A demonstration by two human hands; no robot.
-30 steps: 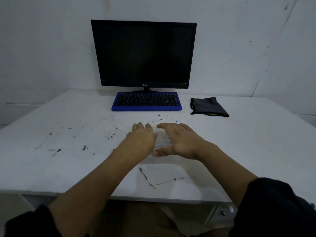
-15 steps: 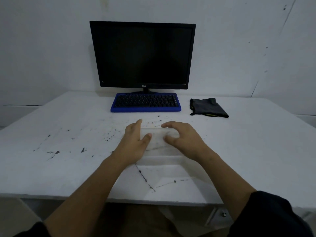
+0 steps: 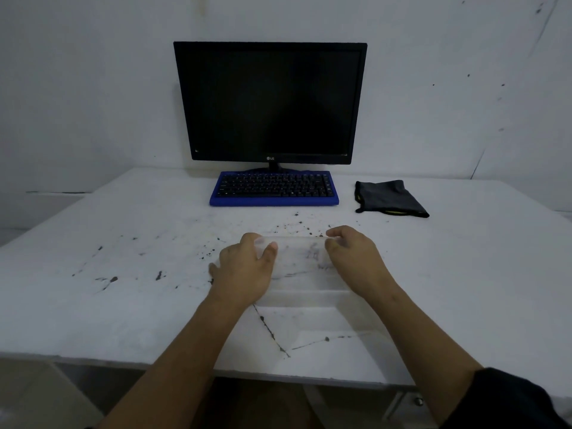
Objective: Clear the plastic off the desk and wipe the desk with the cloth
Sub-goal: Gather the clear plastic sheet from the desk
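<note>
both hands, left grip [image 3: 247, 267] and right grip [image 3: 356, 258], pinch the far corners of the clear plastic [image 3: 298, 258] lifted between them, its near end trailing on the surface [image 3: 464, 274]; thin film may slip or drag grit, cloth [image 3: 390, 198] lying beyond the right grip.

Left hand [image 3: 244, 270] and right hand [image 3: 356, 258] forward, fingers [image 3: 335, 232] curled.

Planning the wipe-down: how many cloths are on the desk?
1. The dark cloth lies folded on the desk, right of the blue keyboard, far from both hands. None looks hidden.
</note>
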